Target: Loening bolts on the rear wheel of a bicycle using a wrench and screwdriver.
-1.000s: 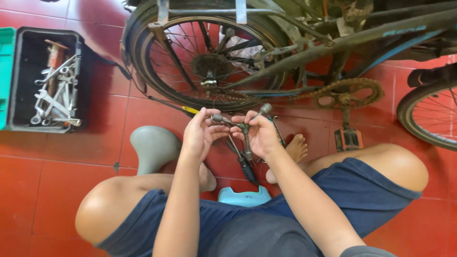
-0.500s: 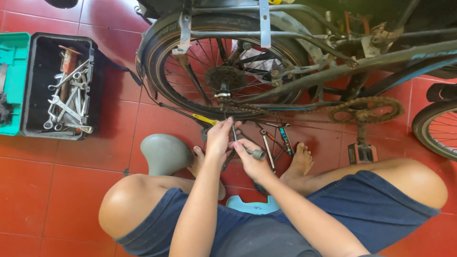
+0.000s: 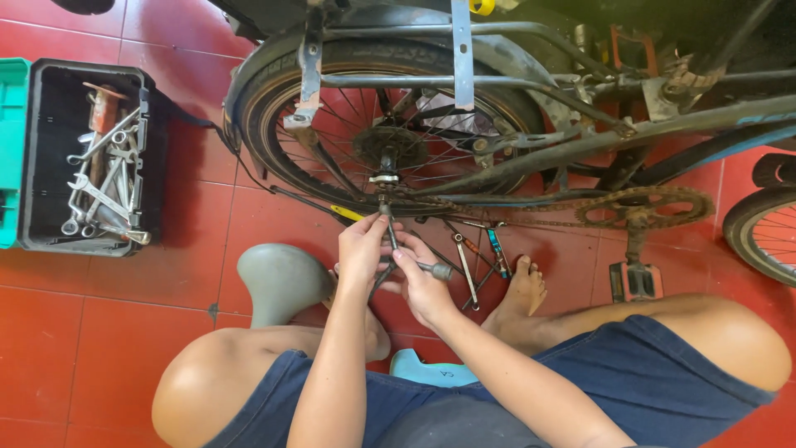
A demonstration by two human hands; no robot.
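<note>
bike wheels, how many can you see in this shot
2. The rear wheel of the upturned bicycle stands just above both hands, left hand and right hand. A second wheel shows only partly at the right edge. Others may lie out of frame.

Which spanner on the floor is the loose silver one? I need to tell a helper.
Start at the upturned bicycle's rear wheel. On the red tiled floor below it, right of the person's right hand, lies a slim silver open-ended spanner; unlike the coloured-handled screwdrivers beside it, it is bare metal.
</note>
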